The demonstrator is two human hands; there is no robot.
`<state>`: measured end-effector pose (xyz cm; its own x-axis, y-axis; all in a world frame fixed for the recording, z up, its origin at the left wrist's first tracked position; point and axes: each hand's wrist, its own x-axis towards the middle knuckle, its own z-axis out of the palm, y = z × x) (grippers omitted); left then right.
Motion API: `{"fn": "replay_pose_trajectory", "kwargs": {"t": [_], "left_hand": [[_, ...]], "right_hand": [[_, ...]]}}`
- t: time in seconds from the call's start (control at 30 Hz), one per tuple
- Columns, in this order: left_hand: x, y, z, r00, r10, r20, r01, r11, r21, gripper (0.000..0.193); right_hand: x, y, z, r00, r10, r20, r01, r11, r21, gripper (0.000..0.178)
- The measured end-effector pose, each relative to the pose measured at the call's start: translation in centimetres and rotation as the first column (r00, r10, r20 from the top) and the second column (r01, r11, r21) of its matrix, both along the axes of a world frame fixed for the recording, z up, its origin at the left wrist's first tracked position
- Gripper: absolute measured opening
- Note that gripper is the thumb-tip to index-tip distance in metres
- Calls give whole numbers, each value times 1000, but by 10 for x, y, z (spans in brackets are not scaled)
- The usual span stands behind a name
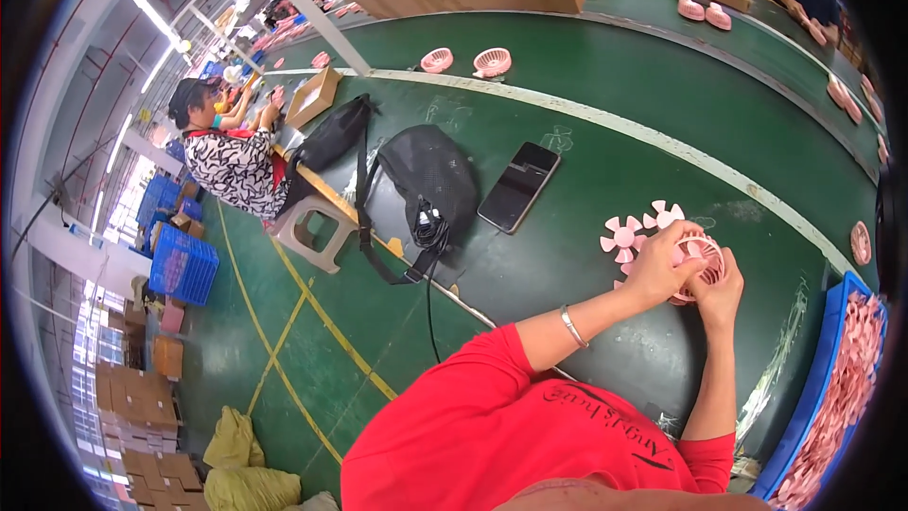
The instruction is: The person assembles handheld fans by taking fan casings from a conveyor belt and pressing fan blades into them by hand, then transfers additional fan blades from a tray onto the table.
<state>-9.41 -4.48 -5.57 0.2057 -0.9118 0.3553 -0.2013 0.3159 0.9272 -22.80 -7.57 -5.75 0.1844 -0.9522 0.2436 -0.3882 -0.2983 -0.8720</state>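
My two hands are closed around a pink round fan housing (715, 263) with a slatted grille, held just above the green-black worktable (619, 360). My left hand (657, 267) grips its left side, with the thumb reaching across the ring. On the right and near side, my right hand (722, 297) wraps the rim. Fingers hide part of the inside. Beside my left hand lie loose pink fan blades: a five-petalled one (622, 238) and another fan blade (664, 215) farther back. A further pink piece is mostly covered by my left wrist.
A blue crate (815, 369) full of pink fan blades stands at the right. Left of my hands lie a phone (520, 186) and a black bag (430, 175) with a cable. Pink housings (492, 62) sit on the green conveyor (567, 52). A co-worker (232, 166) sits at the left.
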Motion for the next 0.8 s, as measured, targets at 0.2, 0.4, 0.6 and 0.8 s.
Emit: {"fn": "replay_pose_trajectory", "kwargs": {"t": [0.2,0.4,0.6,0.8], "left_hand": [[20,-6,2,866,353,356,-258,923,-287,44],[16,-9,-18,734,308,605,-333,940,-75,41],[17,-11,-34,781,177,599,-171,983,-68,30],[16,-9,-29,798,140,586,-122,990,-70,29]], "right_hand": [[-56,-54,-36,721,-215,659,112,974,196,38],[-51,-51,-46,973,-53,227,38,997,72,38],[-2,-10,-4,937,172,-305,-273,904,-329,25],[-5,-9,0,911,218,-349,-303,929,-211,27]]}}
